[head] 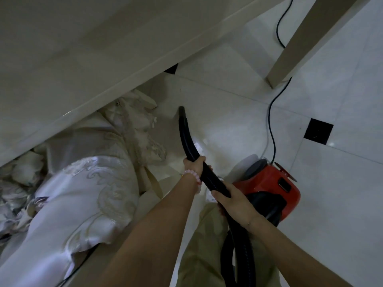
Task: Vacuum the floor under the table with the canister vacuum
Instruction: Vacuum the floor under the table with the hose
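Both hands clamp a black hose (187, 137): the left hand (194, 165) grips nearer the nozzle, the right hand (233, 200) farther back. The nozzle points at pale floor tiles (228, 112) near the tabletop (83, 59) edge, with the red canister vacuum (275, 183) beside the right arm. Keeping the tip low and clear of the draped fabric (87, 183) would likely work best.
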A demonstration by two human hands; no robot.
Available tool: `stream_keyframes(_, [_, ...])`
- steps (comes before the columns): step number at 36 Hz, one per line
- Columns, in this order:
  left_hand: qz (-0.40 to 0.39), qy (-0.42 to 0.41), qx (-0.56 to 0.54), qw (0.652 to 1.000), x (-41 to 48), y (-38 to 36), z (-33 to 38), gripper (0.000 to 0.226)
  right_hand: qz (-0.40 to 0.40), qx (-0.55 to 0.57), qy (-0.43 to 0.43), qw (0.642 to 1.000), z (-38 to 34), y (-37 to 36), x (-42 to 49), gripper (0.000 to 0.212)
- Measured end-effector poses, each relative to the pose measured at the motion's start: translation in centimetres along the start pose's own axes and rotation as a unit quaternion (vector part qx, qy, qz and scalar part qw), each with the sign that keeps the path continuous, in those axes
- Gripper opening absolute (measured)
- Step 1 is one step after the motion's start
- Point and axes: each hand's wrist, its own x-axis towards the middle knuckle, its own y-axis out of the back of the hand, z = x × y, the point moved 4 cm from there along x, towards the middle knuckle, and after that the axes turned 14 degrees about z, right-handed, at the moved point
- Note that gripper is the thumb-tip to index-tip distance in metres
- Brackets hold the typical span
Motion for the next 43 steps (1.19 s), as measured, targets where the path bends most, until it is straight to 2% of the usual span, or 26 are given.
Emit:
stream_keyframes(2, [-0.008,0.013,0.002,1.0,-0.4,0.0,-0.6,0.04,0.006,0.015,-0.001,1.0,-0.1,0.4,-0.8,0.022])
stream_keyframes(5, [-0.024,0.032,-0.011,0.999,-1.8,-0.3,-1.6,0.031,0.025,0.01,0.009,1.0,0.0,1.2,-2.3,0.015])
stream_keyframes(7, [-0.025,0.037,-0.021,0.999,-2.6,-0.5,-2.3,0.029,0.027,0.02,0.006,0.999,0.7,1.7,-3.4,0.017])
stream_keyframes(10, [-0.033,0.036,-0.03,0.998,-3.6,-0.6,-3.6,0.041,0.029,0.039,-0.008,0.999,2.4,2.2,-4.7,0.03])
stream_keyframes(14, [-0.038,0.019,0.011,0.999,-4.6,-0.7,-5.6,0.074,0.028,0.076,-0.03,0.996,4.1,2.9,-6.2,0.036])
stream_keyframes(18, [-0.031,0.022,0.022,0.999,-5.7,-0.1,-7.5,0.059,0.015,0.091,-0.052,0.994,5.7,3.1,-7.3,0.037])
stream_keyframes(22, [-0.011,0.029,0.03,0.999,-5.8,0.8,-9.2,0.08,0.003,0.089,-0.05,0.995,6.9,2.9,-8.5,0.037])
stream_keyframes(27, [0.037,0.02,0.048,0.998,-6.9,3.0,-10.2,0.068,-0.025,0.084,-0.058,0.994,7.7,2.5,-9.7,0.036])
stream_keyframes(29, [0.036,0.019,0.058,0.998,-6.9,3.7,-10.8,0.059,-0.033,0.078,-0.06,0.995,7.8,2.4,-9.9,0.036])
stream_keyframes(33, [0.03,0.003,0.063,0.998,-7.0,4.1,-10.6,0.066,-0.038,0.073,-0.051,0.995,7.6,2.0,-9.8,0.032])
stream_keyframes(36, [0.021,0.001,0.051,0.998,-6.1,4.0,-10.5,0.053,-0.03,0.075,-0.046,0.996,7.5,1.8,-9.4,0.031])
stream_keyframes(39, [0.013,0.008,0.026,1.0,-5.5,3.3,-10.2,0.056,-0.023,0.077,-0.041,0.996,7.1,1.8,-9.0,0.033])
stream_keyframes(40, [0.012,0.011,0.017,1.0,-5.6,3.2,-9.8,0.051,-0.023,0.077,-0.038,0.996,6.8,1.8,-8.8,0.034])
stream_keyframes(43, [0.003,0.036,0.006,0.999,-5.7,2.9,-8.9,0.013,-0.022,0.08,-0.031,0.996,5.9,1.8,-8.3,0.028])
